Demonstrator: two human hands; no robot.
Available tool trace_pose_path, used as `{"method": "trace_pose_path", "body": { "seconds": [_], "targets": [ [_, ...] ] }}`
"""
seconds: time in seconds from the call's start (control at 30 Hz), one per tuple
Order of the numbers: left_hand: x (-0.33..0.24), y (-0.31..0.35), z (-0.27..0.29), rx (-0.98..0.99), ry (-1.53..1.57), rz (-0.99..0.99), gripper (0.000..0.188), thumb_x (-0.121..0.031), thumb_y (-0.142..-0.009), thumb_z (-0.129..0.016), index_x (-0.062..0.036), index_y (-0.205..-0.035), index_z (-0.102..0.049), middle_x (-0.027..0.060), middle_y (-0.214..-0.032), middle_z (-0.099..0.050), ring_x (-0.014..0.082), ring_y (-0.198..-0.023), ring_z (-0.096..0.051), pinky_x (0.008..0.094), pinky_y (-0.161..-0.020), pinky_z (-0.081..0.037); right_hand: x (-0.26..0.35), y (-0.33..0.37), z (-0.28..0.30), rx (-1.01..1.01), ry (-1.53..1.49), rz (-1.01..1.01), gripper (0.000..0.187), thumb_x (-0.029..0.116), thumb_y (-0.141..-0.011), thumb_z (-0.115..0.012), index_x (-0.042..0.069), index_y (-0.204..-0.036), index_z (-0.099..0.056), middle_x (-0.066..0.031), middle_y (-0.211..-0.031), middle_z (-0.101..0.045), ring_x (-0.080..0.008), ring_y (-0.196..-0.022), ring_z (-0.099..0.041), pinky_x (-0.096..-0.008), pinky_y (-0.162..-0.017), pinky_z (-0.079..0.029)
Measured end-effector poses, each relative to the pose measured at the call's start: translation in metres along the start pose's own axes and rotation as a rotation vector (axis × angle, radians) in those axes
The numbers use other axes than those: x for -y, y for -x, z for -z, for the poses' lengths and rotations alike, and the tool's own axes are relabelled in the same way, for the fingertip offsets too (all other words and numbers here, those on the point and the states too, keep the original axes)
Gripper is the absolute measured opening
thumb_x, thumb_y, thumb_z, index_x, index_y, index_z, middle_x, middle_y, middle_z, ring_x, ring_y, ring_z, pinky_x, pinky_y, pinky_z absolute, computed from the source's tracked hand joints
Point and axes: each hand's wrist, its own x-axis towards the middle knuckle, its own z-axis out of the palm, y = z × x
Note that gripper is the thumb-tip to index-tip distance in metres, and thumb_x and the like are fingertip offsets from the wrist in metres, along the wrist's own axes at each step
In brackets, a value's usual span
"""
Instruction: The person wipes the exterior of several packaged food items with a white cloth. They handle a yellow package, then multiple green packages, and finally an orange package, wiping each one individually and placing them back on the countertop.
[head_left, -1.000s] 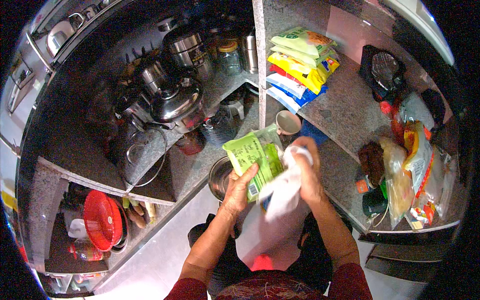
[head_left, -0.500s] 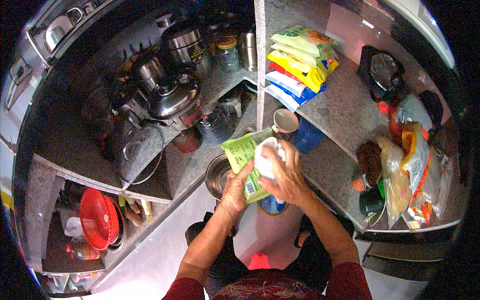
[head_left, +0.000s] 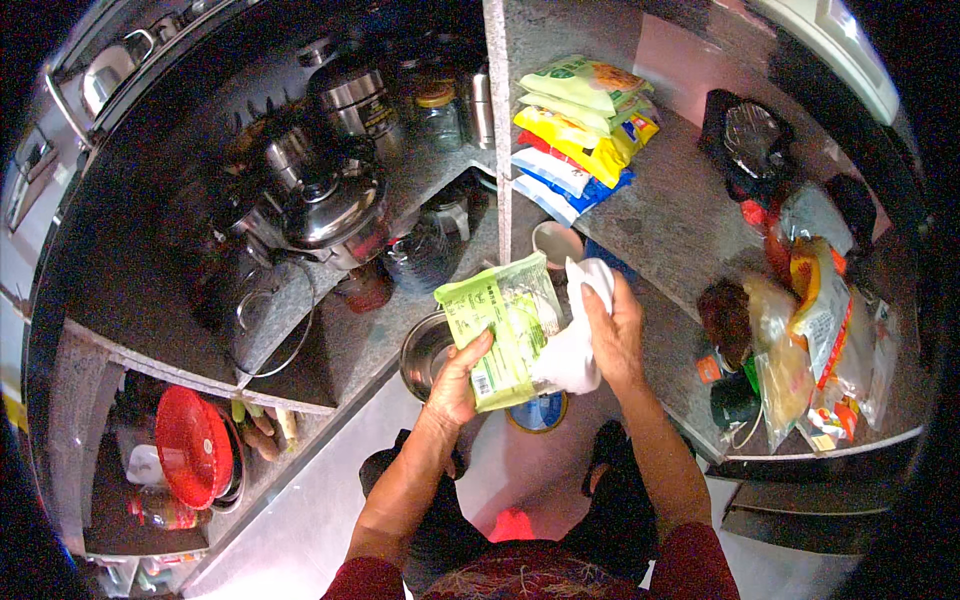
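My left hand (head_left: 457,382) grips a light green food packet (head_left: 497,310) by its lower left side, thumb across the front. The packet is tilted, its printed side toward me. A crumpled white cloth (head_left: 572,352) is in my right hand (head_left: 618,335), fingers wrapped round it with the thumb in front. The cloth lies against the packet's right side. Just left of my left hand, a round steel bowl (head_left: 418,352) is partly covered by the packet. Behind the cloth stands a pale cup-like container (head_left: 556,242).
Several packets (head_left: 585,125) are stacked on the right shelf, back. Bagged foods (head_left: 800,330) crowd its right end. A steel pressure cooker (head_left: 330,215) and pots fill the left shelf. Lower left are a red plastic basin (head_left: 192,447) and a bottle (head_left: 160,508). A blue round lid-like thing (head_left: 538,412) is below the packet.
My right hand with the cloth has moved right, from across the packet's front to its right edge. More of the packet's face now shows. The whole view has shifted slightly.
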Motion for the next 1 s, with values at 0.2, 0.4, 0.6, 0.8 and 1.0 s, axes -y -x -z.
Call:
{"method": "trace_pose_path", "body": {
  "seconds": [0.2, 0.4, 0.6, 0.8, 1.0],
  "targets": [
    [0.006, 0.001, -0.009, 0.022, -0.031, 0.041, 0.045, -0.019, -0.079, -0.064, -0.0047, -0.119, -0.049, 0.0085, -0.111, -0.058, 0.0209, -0.097, -0.059, 0.0372, -0.085, -0.048, -0.007, -0.003, -0.006, 0.116, 0.080, 0.128, 0.030, 0.015, -0.088, -0.052, 0.001, -0.114, -0.047, -0.0098, -0.101, -0.057, -0.0175, -0.090, -0.055, -0.0286, -0.080, -0.043],
    [0.000, 0.001, -0.008, -0.062, 0.047, -0.038, 0.045, -0.022, -0.080, -0.064, -0.0063, -0.119, -0.048, 0.0087, -0.111, -0.058, 0.0228, -0.098, -0.059, 0.0402, -0.086, -0.048, 0.017, 0.012, 0.004, 0.438, 0.588, 0.274, 0.031, 0.011, -0.079, -0.056, 0.000, -0.106, -0.046, -0.0202, -0.101, -0.049, -0.0386, -0.086, -0.054, -0.0429, -0.072, -0.044],
    [-0.004, -0.004, -0.012, -0.107, -0.083, -0.123, 0.043, -0.023, -0.081, -0.063, -0.0074, -0.119, -0.048, 0.0098, -0.112, -0.058, 0.0250, -0.098, -0.059, 0.0419, -0.085, -0.048, 0.034, 0.011, 0.042, 1.101, 0.578, 0.074, 0.024, 0.012, -0.075, -0.061, 0.001, -0.095, -0.055, -0.0178, -0.087, -0.056, -0.0313, -0.078, -0.057, -0.0351, -0.066, -0.046],
    [0.019, -0.018, -0.011, 0.020, 0.130, -0.007, 0.052, -0.035, -0.082, -0.060, -0.0121, -0.126, -0.042, 0.0069, -0.123, -0.050, 0.0250, -0.114, -0.048, 0.0436, -0.097, -0.037, 0.020, 0.006, -0.003, -0.045, 0.445, 0.372, 0.042, -0.002, -0.077, -0.053, 0.000, -0.118, -0.044, -0.0186, -0.101, -0.047, -0.0321, -0.091, -0.052, -0.0384, -0.079, -0.043],
    [0.031, -0.018, -0.023, 0.028, 0.139, -0.077, 0.062, -0.051, -0.081, -0.054, -0.0136, -0.128, -0.040, 0.0065, -0.127, -0.047, 0.0244, -0.114, -0.046, 0.0405, -0.101, -0.032, 0.013, 0.028, -0.040, 0.109, 0.733, 0.353, 0.058, 0.007, -0.065, -0.064, 0.006, -0.119, -0.041, -0.0227, -0.108, -0.040, -0.0394, -0.097, -0.040, -0.0464, -0.084, -0.037]
  ]
}}
